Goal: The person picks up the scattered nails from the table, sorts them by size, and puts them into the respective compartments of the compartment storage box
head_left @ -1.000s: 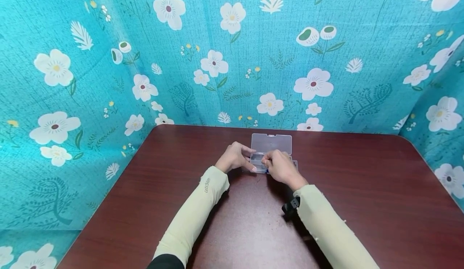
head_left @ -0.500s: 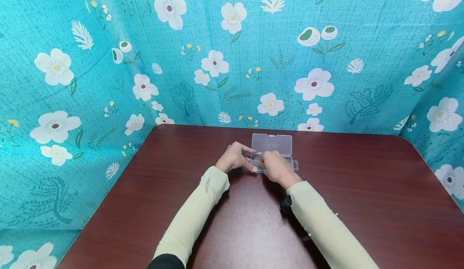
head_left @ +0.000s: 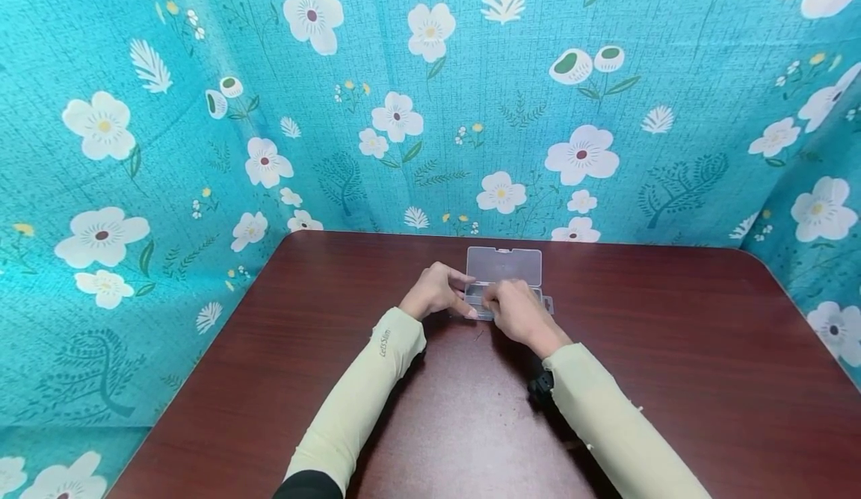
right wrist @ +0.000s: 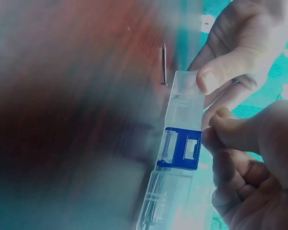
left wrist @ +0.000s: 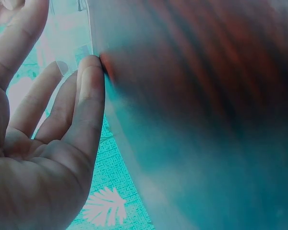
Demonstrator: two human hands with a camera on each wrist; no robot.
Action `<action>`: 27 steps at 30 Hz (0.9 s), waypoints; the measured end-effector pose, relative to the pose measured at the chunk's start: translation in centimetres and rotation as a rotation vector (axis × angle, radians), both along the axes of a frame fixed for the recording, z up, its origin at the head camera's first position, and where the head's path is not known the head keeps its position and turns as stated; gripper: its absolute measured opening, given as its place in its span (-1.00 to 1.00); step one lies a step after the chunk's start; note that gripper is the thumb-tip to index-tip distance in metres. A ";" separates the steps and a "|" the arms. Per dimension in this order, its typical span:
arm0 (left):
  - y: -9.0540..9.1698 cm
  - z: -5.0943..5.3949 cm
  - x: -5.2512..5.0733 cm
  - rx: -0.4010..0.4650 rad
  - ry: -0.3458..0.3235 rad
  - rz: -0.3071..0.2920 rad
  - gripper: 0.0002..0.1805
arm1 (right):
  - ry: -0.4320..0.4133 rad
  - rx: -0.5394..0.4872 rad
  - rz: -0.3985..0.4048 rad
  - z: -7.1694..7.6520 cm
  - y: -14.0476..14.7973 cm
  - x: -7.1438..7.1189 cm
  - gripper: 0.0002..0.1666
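A clear plastic compartment box (head_left: 479,315) lies on the table, its lid (head_left: 504,267) raised at the back. My left hand (head_left: 436,290) holds its left end, thumb at the front corner and fingers behind. My right hand (head_left: 521,311) is over the middle of the box with fingers curled. In the right wrist view, its thumb and forefinger tips meet beside the box's rim; nothing shows between them. A blue latch (right wrist: 180,148) is on the front wall. Thin metal nails (right wrist: 151,203) show through one end. One nail (right wrist: 164,64) lies on the table by the box.
The dark red-brown table (head_left: 673,335) stretches out on both sides. A blue flowered cloth (head_left: 377,73) hangs behind it and on the sides. A hanging tab (head_left: 548,305) sticks out from the box's right end.
My right hand has shifted a little left over the box, then slightly back right, staying left of its earlier position. The left hand and the box have kept their place.
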State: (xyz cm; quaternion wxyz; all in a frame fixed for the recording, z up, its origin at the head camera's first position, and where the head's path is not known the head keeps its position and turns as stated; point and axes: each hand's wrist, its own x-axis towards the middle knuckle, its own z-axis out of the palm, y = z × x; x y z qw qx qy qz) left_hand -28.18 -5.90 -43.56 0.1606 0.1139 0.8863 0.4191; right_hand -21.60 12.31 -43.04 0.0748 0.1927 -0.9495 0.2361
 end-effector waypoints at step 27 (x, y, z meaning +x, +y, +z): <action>0.1 0.0 0.1 0.020 -0.014 0.004 -0.29 | -0.035 0.124 0.042 -1.0 -1.8 4.0 -0.71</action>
